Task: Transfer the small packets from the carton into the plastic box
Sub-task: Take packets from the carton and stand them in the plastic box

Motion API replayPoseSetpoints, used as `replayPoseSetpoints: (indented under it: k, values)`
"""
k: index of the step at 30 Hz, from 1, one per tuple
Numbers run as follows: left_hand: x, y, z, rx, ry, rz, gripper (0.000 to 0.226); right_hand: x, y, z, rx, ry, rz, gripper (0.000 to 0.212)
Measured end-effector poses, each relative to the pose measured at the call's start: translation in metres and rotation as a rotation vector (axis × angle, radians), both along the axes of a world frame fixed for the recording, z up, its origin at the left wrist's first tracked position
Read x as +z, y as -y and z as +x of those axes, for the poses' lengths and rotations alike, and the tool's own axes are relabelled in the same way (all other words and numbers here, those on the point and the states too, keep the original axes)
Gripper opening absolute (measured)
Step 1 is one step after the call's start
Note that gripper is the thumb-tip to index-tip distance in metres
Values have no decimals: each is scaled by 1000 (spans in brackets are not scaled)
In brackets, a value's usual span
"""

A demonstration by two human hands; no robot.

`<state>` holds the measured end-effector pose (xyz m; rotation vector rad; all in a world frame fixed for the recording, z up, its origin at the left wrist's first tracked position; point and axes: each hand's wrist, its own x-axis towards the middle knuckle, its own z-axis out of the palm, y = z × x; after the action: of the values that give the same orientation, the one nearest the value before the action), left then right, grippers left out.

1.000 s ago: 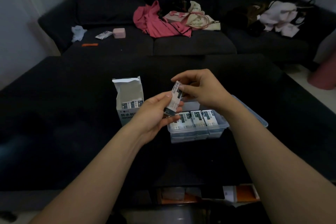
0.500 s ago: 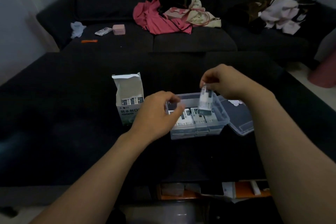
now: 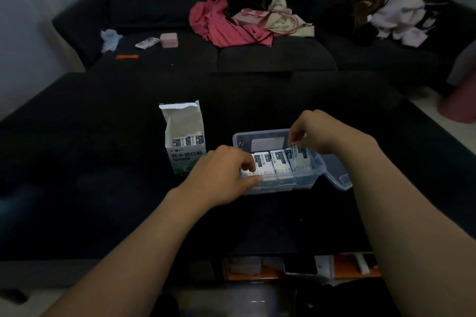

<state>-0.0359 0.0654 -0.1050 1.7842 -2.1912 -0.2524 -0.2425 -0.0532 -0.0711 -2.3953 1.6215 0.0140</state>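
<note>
A clear plastic box [image 3: 260, 136] sits on the black table, with a row of small white packets [image 3: 273, 163] standing inside it. My right hand [image 3: 324, 131] pinches one packet [image 3: 300, 158] at the right end of that row, low inside the box. My left hand [image 3: 226, 175] holds the box at its near left corner, thumb on the front wall and fingers curled over the rim onto the packets. The open white carton [image 3: 184, 136] stands upright to the left of the box, with more packets showing inside it.
The box's clear lid [image 3: 338, 175] hangs open at its right side. A dark sofa behind the table carries pink clothing [image 3: 221, 26], a pink case [image 3: 169, 40] and other clutter. Orange items [image 3: 345, 265] show below the table's near edge.
My right hand has carried the packet from in front of me down into the right end of the box. My left hand let go of it and moved onto the box's left corner.
</note>
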Motion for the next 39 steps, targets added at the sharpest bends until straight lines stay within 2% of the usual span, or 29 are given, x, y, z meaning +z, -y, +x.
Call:
replayPoseSetpoints:
  k: [5, 11, 15, 18, 20, 21, 23, 24, 26, 29, 30, 32, 33, 36, 39]
  values:
    - [-2, 2, 1, -1, -13, -8, 38, -7, 1, 0, -42, -19, -27, 34]
    - [-4, 3, 2, -12, -12, -32, 33, -13, 2, 3, -68, -90, 3, 26]
    - [-4, 3, 4, -13, 12, -56, 35, -13, 2, 5, -56, -173, 118, 39]
    - [0, 1, 3, -12, -39, -114, 42, -5, 0, 3, -91, -105, 111, 46]
    - [11, -1, 5, 56, -170, -260, 42, 9, -3, 5, -101, -44, 54, 42]
    - [18, -1, 11, 137, -262, -407, 36, 16, -5, 8, -91, -7, -6, 38]
    - [31, -2, 31, 368, -426, -701, 25, 28, -13, 20, -29, 124, -151, 26]
    - [35, -3, 43, 496, -476, -760, 24, 32, -19, 30, 33, 223, -201, 20]
    - [36, -3, 66, 737, -527, -654, 37, 35, -32, 57, 182, 445, -213, 17]
    - [20, 2, 95, 931, -533, -191, 64, 32, -55, 103, 358, 615, -154, 21]
    - [15, 4, 99, 923, -518, -49, 63, 28, -58, 114, 382, 628, -134, 23]
    - [9, 4, 104, 847, -530, 146, 37, 19, -60, 130, 403, 604, -105, 26]
    - [7, 3, 104, 818, -570, 194, 27, 15, -59, 137, 410, 580, -99, 27]
    - [2, 0, 104, 693, -673, 128, 27, 4, -54, 147, 357, 481, -96, 29]
    - [3, -6, 104, 527, -531, -45, 27, -2, -55, 147, 284, 434, -189, 43]
